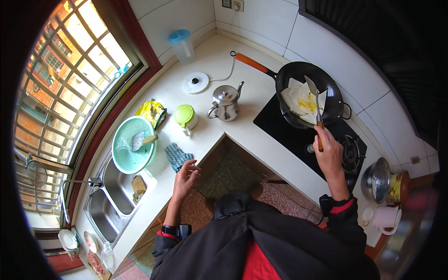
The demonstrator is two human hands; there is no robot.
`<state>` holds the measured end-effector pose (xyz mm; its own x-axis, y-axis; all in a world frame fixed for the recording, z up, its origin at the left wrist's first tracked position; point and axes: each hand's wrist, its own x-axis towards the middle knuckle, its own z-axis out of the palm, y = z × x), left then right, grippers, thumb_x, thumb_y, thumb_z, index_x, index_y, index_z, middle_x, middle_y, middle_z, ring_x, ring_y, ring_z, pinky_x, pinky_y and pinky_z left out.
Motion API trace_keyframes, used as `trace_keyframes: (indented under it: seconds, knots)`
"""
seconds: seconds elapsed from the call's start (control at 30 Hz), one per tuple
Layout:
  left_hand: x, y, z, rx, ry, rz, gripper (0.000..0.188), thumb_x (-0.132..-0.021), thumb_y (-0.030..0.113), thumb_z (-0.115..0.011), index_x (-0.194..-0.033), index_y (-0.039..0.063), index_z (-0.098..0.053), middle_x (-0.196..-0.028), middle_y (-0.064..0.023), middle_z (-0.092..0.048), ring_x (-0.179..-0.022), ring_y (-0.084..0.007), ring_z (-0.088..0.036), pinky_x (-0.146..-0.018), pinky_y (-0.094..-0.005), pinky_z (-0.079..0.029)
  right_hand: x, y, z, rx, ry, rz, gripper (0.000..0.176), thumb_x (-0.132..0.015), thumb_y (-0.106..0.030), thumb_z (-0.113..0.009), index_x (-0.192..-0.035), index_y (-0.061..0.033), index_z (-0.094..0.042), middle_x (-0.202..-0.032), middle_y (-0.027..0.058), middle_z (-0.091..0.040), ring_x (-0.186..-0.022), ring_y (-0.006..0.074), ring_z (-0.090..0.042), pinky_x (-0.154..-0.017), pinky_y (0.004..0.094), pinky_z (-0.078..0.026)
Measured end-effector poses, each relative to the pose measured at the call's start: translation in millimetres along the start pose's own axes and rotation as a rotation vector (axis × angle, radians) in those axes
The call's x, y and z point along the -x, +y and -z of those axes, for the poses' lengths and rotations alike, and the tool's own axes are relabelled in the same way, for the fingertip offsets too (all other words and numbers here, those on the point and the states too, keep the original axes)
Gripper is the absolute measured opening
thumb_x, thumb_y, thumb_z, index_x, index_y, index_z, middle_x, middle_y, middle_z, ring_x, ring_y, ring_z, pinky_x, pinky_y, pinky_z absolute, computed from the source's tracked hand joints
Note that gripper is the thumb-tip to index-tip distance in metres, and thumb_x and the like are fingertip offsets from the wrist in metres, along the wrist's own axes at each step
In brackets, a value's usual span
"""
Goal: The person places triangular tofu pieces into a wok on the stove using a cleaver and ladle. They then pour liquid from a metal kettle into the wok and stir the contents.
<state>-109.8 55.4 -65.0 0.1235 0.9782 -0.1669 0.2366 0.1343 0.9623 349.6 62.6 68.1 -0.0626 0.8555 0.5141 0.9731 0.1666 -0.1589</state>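
Note:
My right hand [329, 151] is closed around the wooden handle of a metal spatula [317, 105], whose blade rests over the food in a black wok [332, 87]. Pale flat pieces with yellow patches [302, 101] lie inside the wok, which sits on a burner of the black gas hob [276, 117]. The wok's orange handle [251, 62] points to the upper left. My left hand [187, 176] is empty, with fingers apart and slightly bent, at the counter edge beside a blue and white striped cloth [177, 156].
A steel teapot [225, 103], a green-lidded container [185, 117], a white lid [195, 83] and a blue-lidded jug [182, 45] stand on the counter. A green colander [129, 157] overlaps the steel double sink [117, 185]. Metal bowls [376, 180] and a pink mug [386, 218] are at right.

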Motion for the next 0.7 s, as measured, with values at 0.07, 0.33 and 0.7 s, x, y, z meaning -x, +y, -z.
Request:
trace_keyframes:
  seconds: [0.07,0.33,0.7]
  knots:
    - [11.3,-3.6,17.3,0.008,-0.024,0.017,0.037,-0.096,0.008,-0.057,-0.133,0.003,-0.050,-0.102,-0.0099,-0.066,-0.089,-0.0151,-0.064,-0.080,-0.0283,-0.052,1.4,-17.4,-1.5,0.021,-0.001,-0.011,0.031,-0.086,-0.005,-0.066,-0.117,-0.0050,-0.062,-0.099,0.0163,-0.068,-0.080,0.0345,-0.068,-0.068,0.0406,-0.056]
    - [66.1,-38.2,102.6,0.116,0.038,0.019,0.032,-0.095,0.003,-0.057,-0.127,0.000,-0.054,-0.100,-0.0109,-0.065,-0.092,-0.0164,-0.064,-0.082,-0.0309,-0.055,6.1,-73.1,6.8,0.042,0.106,-0.068,0.028,-0.086,-0.005,-0.065,-0.114,-0.0050,-0.064,-0.094,0.0164,-0.069,-0.081,0.0344,-0.069,-0.070,0.0402,-0.056]
    - [91.8,-72.6,145.2,0.092,0.006,0.065,0.029,-0.094,0.002,-0.058,-0.123,0.001,-0.057,-0.101,-0.0109,-0.068,-0.087,-0.0171,-0.067,-0.078,-0.0289,-0.054,22.6,-138.0,-12.2,0.106,-0.014,-0.227,0.025,-0.089,-0.005,-0.062,-0.113,-0.0035,-0.064,-0.106,0.0163,-0.068,-0.088,0.0367,-0.068,-0.076,0.0414,-0.056]
